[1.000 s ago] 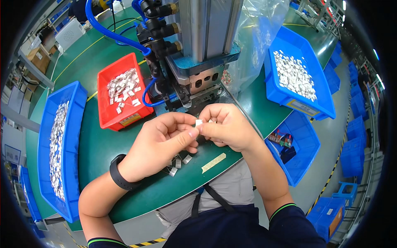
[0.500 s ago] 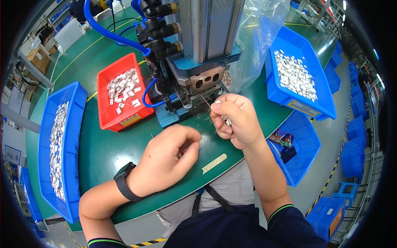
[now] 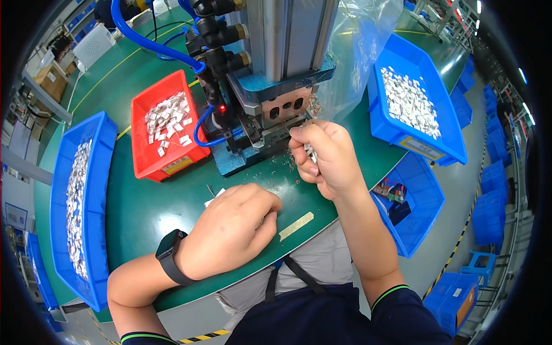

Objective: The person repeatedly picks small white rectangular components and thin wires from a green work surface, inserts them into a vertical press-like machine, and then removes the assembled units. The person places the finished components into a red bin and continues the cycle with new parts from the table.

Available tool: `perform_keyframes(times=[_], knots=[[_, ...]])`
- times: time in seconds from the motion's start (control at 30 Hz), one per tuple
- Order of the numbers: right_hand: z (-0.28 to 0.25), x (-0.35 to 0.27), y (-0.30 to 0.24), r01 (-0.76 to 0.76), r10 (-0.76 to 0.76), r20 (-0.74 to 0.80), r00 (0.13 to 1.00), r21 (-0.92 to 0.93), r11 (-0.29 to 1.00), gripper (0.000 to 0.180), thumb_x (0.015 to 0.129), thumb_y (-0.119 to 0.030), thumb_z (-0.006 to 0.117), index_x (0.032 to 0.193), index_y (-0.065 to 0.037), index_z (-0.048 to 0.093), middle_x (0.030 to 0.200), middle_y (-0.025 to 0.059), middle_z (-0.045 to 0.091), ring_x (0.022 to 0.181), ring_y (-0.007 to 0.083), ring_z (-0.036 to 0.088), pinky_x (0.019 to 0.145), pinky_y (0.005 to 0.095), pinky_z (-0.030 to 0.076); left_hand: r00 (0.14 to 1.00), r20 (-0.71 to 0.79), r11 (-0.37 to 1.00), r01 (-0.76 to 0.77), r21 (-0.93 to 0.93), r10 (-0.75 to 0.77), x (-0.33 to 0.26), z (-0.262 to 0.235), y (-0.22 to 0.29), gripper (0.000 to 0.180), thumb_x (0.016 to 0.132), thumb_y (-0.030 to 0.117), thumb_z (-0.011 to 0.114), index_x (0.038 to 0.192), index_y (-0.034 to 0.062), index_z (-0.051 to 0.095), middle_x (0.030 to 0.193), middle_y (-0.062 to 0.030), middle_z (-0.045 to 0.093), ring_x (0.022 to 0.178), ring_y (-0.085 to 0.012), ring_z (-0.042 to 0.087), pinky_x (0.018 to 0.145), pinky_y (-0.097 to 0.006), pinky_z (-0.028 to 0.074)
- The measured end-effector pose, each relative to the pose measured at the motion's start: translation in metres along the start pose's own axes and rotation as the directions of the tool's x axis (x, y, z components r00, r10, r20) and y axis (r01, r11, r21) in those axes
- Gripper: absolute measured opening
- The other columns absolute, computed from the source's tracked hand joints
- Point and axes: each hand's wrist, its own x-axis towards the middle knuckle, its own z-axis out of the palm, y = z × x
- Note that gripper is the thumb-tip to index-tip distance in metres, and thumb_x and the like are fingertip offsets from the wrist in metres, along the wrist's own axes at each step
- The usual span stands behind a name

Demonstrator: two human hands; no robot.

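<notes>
head view: right hand (image 3: 325, 154) pinches small shiny metal pieces (image 3: 311, 153) by steel press (image 3: 270, 86).

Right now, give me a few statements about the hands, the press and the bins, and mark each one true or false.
1. The right hand holds a small metal part at the front of the press. True.
2. The left hand is inside the red bin. False: it rests fist-down on the green table.
3. A dark watch sits on the left wrist. True.
4. The red bin is empty. False: it holds small silvery parts.
5. A strip of tape lies on the table. True.
</notes>
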Motion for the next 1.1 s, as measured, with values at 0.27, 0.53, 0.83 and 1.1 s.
perform_keyframes(times=[0.27, 0.53, 0.83, 1.1], knots=[[0.003, 0.000, -0.001, -0.013, 0.013, -0.013, 1.000, 0.006, 1.000, 0.018, 0.087, -0.014, 0.063, 0.077, 0.001, 0.058, 0.061, 0.0048, 0.053, 0.040, 0.0056, 0.038, 0.033, 0.0213, 0.024, 0.986, 0.146, 0.964, 0.039, 0.264, -0.081, -0.003, -0.019, 0.012, 0.016, 0.077, 0.006, 0.067, 0.090, 0.0006, 0.060, 0.083, -0.0129, 0.058, 0.078, -0.0324, 0.057, 0.073, -0.041, 0.047], [-0.001, -0.003, 0.004, 0.035, -0.034, 0.018, 0.999, -0.039, 0.999, 0.014, 0.087, -0.011, 0.061, 0.080, 0.001, 0.059, 0.062, 0.0046, 0.054, 0.042, 0.0049, 0.038, 0.034, 0.0203, 0.025, 0.974, 0.215, 0.845, -0.057, 0.532, -0.069, -0.012, -0.011, 0.007, 0.019, 0.074, 0.006, 0.068, 0.090, -0.0006, 0.061, 0.081, -0.0124, 0.057, 0.075, -0.0316, 0.056, 0.070, -0.040, 0.046], [-0.005, -0.006, 0.008, 0.014, -0.017, 0.104, 0.994, 0.025, 1.000, 0.008, 0.088, -0.007, 0.061, 0.084, 0.000, 0.061, 0.065, 0.0039, 0.056, 0.043, 0.0030, 0.038, 0.035, 0.0196, 0.025, 0.997, 0.028, 0.893, -0.072, 0.445, 0.067, 0.000, -0.018, -0.009, 0.021, 0.073, 0.002, 0.068, 0.092, -0.0016, 0.061, 0.078, -0.0123, 0.059, 0.072, -0.0299, 0.060, 0.068, -0.039, 0.048], [0.000, -0.010, 0.001, -0.165, 0.185, 0.256, 0.949, -0.095, 0.982, 0.014, 0.087, -0.011, 0.070, 0.086, -0.001, 0.059, 0.065, 0.0037, 0.055, 0.044, 0.0020, 0.039, 0.036, 0.0182, 0.023, 0.890, 0.070, 0.649, 0.379, -0.660, -0.450, 0.014, -0.019, -0.013, 0.020, 0.096, 0.005, 0.059, 0.113, -0.0047, 0.056, 0.098, -0.0076, 0.065, 0.084, -0.0116, 0.064, 0.076, -0.025, 0.054]])
